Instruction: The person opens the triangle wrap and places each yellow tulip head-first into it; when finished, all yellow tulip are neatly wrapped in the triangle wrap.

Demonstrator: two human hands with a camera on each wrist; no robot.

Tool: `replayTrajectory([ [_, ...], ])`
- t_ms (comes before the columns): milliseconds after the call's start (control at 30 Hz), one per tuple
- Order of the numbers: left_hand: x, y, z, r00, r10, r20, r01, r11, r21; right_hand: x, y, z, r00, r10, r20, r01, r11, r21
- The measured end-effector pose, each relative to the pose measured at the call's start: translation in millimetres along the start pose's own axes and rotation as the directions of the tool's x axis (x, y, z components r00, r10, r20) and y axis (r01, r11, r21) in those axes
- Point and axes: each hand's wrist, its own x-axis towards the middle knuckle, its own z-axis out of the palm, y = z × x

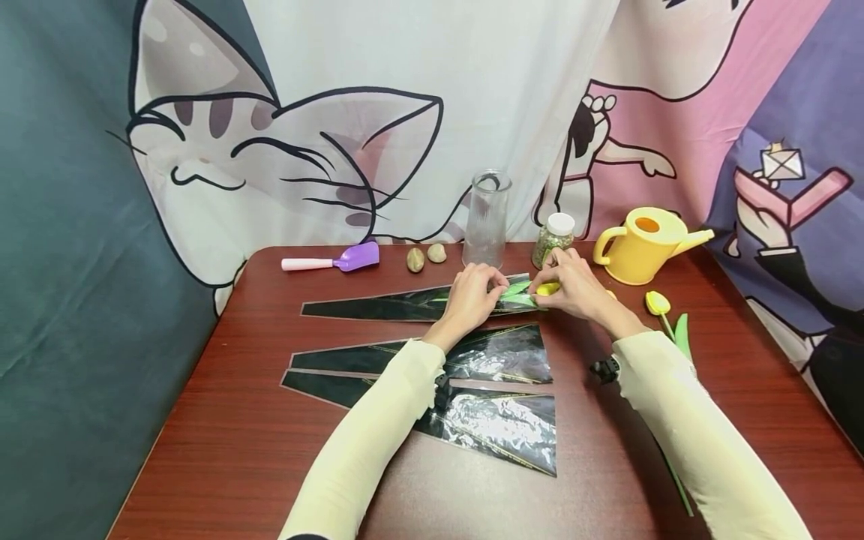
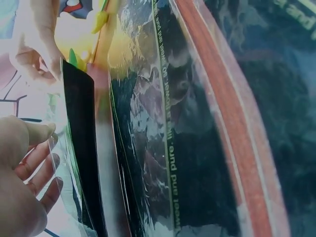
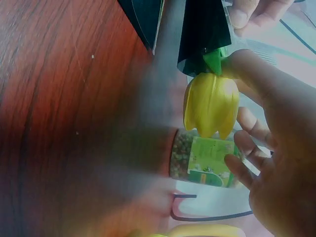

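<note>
At the table's far middle lies a black-and-clear flower sleeve [image 1: 405, 304] with a yellow tulip [image 1: 547, 289] at its wide mouth. My left hand [image 1: 496, 289] pinches the sleeve's open edge; in the left wrist view its fingers [image 2: 42, 165] show through the clear film beside the black panel [image 2: 81, 148]. My right hand [image 1: 545, 291] holds the tulip. The right wrist view shows the tulip head [image 3: 211, 103] just outside the sleeve [image 3: 202, 29], with the thumb on its green base and the other fingers loose behind it.
Two more sleeves [image 1: 499, 352] [image 1: 499, 424] lie nearer me. Along the back stand a glass vase [image 1: 487, 217], a white-lidded jar [image 1: 555, 238], a yellow watering can [image 1: 641, 244], two stones [image 1: 415, 259] and a purple scoop [image 1: 337, 261]. A second tulip [image 1: 658, 304] lies to the right.
</note>
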Motion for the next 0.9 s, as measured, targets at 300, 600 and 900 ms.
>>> replayTrajectory([
  [300, -0.7, -1.6, 1.6, 1.0, 0.011, 0.003, -0.011, 1.0, -0.003, 1, 2, 8, 1.0, -0.01, 0.024, 0.009, 0.999, 0.043],
  [600, -0.9, -1.6, 3.0, 1.0, 0.014, 0.017, -0.014, 1.0, 0.018, -1, 4, 11, 0.999, -0.003, 0.049, 0.001, 0.999, 0.039],
  [900, -1.2, -1.8, 4.4, 1.0, 0.015, 0.021, -0.016, 1.0, 0.02, -1, 5, 14, 0.998, -0.01, 0.056, 0.008, 0.999, 0.042],
])
